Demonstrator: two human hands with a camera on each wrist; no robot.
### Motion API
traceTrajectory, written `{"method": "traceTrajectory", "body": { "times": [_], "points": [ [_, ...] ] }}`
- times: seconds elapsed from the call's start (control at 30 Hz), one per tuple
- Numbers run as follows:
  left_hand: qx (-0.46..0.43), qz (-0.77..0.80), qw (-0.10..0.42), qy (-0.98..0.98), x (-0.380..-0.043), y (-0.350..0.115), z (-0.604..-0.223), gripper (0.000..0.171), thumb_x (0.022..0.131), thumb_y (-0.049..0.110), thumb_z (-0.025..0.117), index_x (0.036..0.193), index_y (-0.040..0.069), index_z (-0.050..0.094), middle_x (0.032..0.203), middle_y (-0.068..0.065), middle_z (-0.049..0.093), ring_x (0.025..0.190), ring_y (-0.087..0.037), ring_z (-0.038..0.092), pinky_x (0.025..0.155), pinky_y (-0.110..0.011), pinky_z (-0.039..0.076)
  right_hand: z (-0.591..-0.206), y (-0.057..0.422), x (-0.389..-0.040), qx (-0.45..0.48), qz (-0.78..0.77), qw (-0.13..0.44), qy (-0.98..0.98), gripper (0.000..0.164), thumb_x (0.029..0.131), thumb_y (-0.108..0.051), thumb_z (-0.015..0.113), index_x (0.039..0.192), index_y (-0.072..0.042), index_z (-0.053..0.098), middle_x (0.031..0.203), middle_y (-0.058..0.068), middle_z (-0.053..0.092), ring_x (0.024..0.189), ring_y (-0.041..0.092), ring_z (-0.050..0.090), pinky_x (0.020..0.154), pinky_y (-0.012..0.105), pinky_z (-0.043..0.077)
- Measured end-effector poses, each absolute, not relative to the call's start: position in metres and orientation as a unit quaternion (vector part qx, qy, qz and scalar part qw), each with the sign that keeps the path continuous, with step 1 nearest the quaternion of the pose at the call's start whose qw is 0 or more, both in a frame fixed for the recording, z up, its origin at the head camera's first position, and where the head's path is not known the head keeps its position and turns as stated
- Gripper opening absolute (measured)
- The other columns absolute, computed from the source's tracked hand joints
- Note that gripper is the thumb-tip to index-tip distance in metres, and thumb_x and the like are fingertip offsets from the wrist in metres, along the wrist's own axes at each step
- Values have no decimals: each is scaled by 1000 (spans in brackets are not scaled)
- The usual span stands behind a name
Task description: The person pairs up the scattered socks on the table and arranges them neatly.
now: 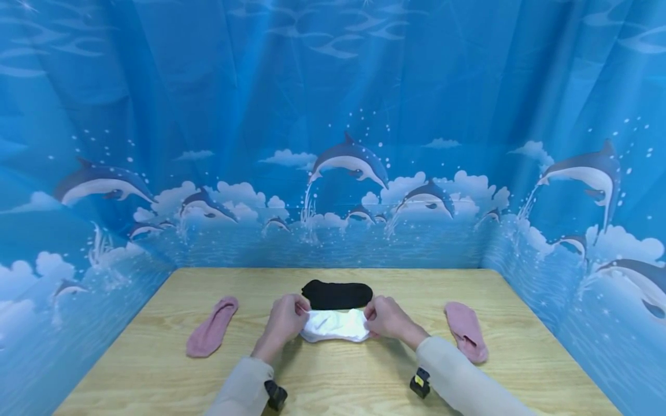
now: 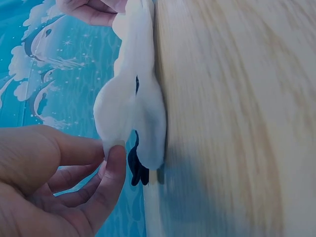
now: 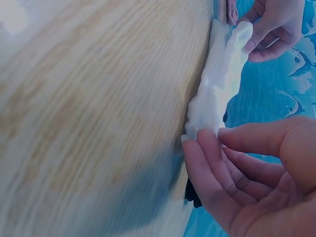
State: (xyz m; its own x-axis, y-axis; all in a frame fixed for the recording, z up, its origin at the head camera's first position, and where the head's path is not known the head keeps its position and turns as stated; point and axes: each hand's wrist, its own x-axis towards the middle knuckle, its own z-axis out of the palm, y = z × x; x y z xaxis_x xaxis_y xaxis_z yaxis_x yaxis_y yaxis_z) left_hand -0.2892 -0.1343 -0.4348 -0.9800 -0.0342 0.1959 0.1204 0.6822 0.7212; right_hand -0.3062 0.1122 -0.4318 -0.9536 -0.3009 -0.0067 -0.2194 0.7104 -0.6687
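Observation:
A white sock lies lengthwise across the middle of the wooden table, with a hand at each end. My left hand pinches its left end between thumb and forefinger; in the left wrist view that edge of the white sock is lifted and the fabric parts into two layers. At the other end, thumb and fingers of my right hand pinch the fabric, as the right wrist view shows with the white sock stretching away toward the left hand. Just behind it lies a black sock, flat.
One pink sock lies on the left of the table, another pink sock on the right, beside the right forearm. A blue dolphin-printed curtain stands behind and along both sides of the table.

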Motion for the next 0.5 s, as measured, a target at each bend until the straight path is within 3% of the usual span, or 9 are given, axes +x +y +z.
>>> {"method": "traceTrajectory", "body": {
  "times": [0.3,0.5],
  "points": [
    [-19,-389,94,-916,-288,-137,-437,8,82,-4,74,88,1,72,77,-8,66,71,-14,58,62,-26,48,-432,113,-305,-137,-340,69,928,20,83,7,74,102,8,68,75,11,71,58,18,68,55,27,58],
    [-51,-368,108,-922,-286,-135,-433,9,83,1,77,90,2,72,78,-6,65,72,-13,56,65,-27,47,-429,115,-307,-159,-279,7,947,26,82,0,77,107,4,70,83,8,69,72,17,62,68,32,55]
  ]
}}
